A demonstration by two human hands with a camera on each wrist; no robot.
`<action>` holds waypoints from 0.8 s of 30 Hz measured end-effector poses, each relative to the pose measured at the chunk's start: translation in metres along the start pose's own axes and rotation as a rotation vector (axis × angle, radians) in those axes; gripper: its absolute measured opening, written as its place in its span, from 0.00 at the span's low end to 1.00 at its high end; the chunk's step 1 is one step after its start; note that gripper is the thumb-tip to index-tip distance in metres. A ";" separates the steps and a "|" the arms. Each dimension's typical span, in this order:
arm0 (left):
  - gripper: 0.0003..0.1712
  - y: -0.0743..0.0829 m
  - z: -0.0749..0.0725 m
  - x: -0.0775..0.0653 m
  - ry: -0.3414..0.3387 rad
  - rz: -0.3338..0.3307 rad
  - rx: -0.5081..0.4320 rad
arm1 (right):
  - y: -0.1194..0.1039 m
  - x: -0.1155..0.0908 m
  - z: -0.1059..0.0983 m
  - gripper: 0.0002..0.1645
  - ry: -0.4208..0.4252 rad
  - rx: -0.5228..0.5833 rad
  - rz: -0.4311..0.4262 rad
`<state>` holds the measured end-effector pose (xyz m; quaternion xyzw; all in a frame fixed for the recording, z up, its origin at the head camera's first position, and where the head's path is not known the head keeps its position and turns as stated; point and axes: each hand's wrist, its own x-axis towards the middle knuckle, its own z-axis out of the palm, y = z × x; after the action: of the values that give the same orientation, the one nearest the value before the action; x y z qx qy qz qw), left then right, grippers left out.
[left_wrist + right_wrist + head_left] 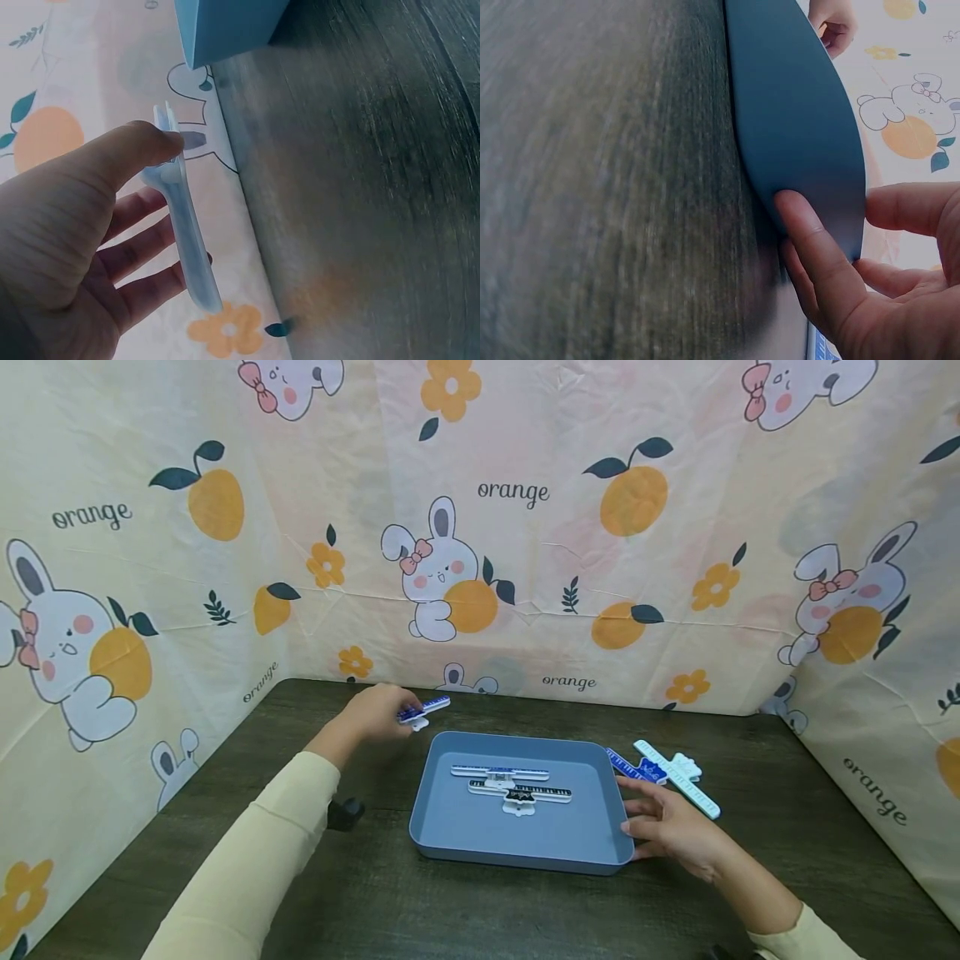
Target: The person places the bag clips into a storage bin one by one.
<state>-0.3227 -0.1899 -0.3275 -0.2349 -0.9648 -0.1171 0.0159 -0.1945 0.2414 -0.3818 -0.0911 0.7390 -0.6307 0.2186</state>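
Observation:
My left hand (377, 714) is beyond the tray's far-left corner, pinching a blue-and-white ruler clip (432, 707). In the left wrist view, the thumb presses near the top of this ruler clip (189, 236), with the fingers behind it. A blue-grey tray (465, 847) stands on the table, and my right hand (678, 831) holds its right side near the front corner. Fingers spread over the outer wall and rim in the right wrist view. Inside the tray lie a blue-and-white ruler clip (480, 771) and a black-and-white ruler clip (551, 793), side by side.
Right of the tray, a mint ruler clip (701, 795) and a dark blue ruler clip (624, 763) lie close together on the dark wooden table (375, 910). A small black object (345, 814) shows beside the left sleeve. Patterned cloth (525, 568) walls the back and sides.

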 end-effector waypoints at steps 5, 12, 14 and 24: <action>0.19 0.005 -0.004 -0.001 0.001 0.033 0.004 | 0.000 0.000 0.000 0.48 0.001 -0.001 -0.001; 0.18 0.016 -0.009 -0.003 -0.006 0.095 0.011 | 0.000 -0.001 0.001 0.48 0.005 0.004 0.006; 0.18 0.021 -0.012 -0.005 -0.005 0.106 0.008 | 0.000 -0.001 0.001 0.48 0.006 0.004 0.007; 0.18 0.045 -0.019 -0.010 0.000 0.150 0.046 | 0.000 -0.001 0.000 0.48 -0.002 0.005 -0.006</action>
<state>-0.2934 -0.1603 -0.3005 -0.3061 -0.9469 -0.0932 0.0300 -0.1936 0.2415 -0.3818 -0.0935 0.7370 -0.6329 0.2179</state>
